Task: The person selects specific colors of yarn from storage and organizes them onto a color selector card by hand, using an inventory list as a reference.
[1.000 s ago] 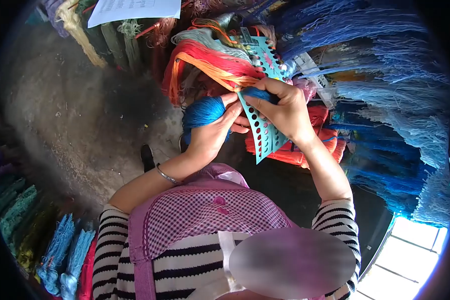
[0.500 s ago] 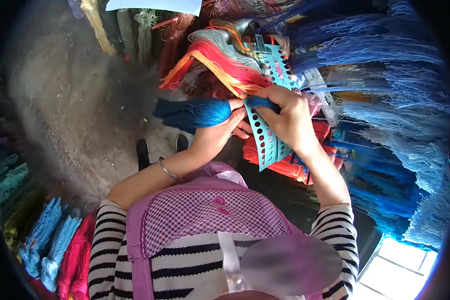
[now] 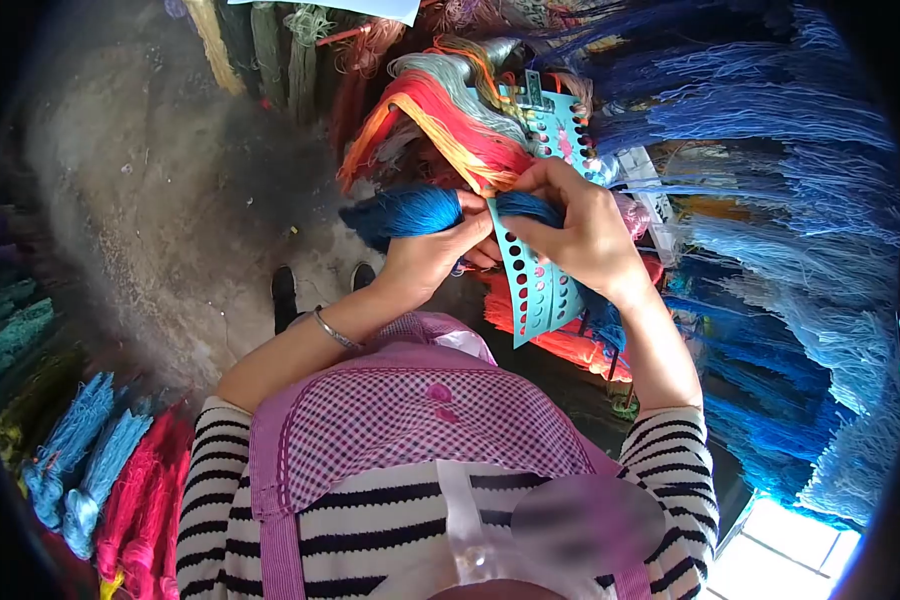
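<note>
A teal card [image 3: 532, 300] with rows of punched holes hangs at the centre, a blue thread bundle [image 3: 425, 213] running through its edge. My left hand [image 3: 435, 255] grips the bundle on the card's left side. On the right side, my right hand [image 3: 582, 225] pinches the blue strands against the card, thumb and fingers closed. Above both hands, red, orange and grey threads [image 3: 450, 115] are attached to the card and drape to the left. A small clip [image 3: 534, 90] sits at the card's top.
Blue skeins [image 3: 750, 110] fill the right side. Light blue skeins [image 3: 95, 450] and red skeins [image 3: 145, 490] hang at the lower left. Red-orange thread [image 3: 570, 345] lies behind the card. Bare floor [image 3: 150, 200] shows at the left, with dark shoes [image 3: 284, 290] below.
More blue thread now shows on the card's right side and below my right hand. The blue tail at the left has become shorter. The view has shifted slightly.
</note>
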`<state>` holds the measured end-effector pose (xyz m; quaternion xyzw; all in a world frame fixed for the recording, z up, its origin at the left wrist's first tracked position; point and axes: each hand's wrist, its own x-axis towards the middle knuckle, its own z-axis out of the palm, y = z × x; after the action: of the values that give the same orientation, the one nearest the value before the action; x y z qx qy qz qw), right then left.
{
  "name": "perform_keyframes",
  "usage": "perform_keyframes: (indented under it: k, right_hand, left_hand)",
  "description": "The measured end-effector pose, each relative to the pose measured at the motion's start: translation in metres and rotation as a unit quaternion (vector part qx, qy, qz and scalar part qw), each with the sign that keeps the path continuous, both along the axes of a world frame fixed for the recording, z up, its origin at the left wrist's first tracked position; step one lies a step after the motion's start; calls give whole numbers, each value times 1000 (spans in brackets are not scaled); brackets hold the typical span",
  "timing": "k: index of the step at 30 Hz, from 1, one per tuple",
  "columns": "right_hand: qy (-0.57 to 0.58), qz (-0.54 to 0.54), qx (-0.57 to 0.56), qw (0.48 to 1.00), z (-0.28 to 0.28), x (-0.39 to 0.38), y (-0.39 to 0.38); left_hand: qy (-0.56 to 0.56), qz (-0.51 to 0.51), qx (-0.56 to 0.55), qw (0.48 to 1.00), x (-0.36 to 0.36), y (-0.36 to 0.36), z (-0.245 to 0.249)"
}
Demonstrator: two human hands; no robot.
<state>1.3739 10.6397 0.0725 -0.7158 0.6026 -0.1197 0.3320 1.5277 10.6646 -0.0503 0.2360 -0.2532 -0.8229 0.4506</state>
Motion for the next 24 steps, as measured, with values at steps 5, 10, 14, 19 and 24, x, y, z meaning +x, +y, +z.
perform_keyframes:
  k: [5, 10, 14, 19, 24]
  right_hand:
    - [87, 89, -81, 989, 1, 10, 5]
    - [90, 76, -32, 993, 9, 11, 1]
    - [13, 61, 17, 998, 10, 1, -2]
    - [-67, 34, 65, 995, 4, -16, -4]
    - [-30, 148, -216, 965, -4, -15, 1]
  left_hand:
    - [-111, -6, -43, 993, 17, 0, -2]
    - [-145, 57, 35, 987, 61, 0, -25]
    - [-41, -8, 123, 991, 52, -3, 3]
    - [-102, 65, 68, 990, 51, 1, 6]
    - [-24, -151, 16, 988, 49, -6, 67]
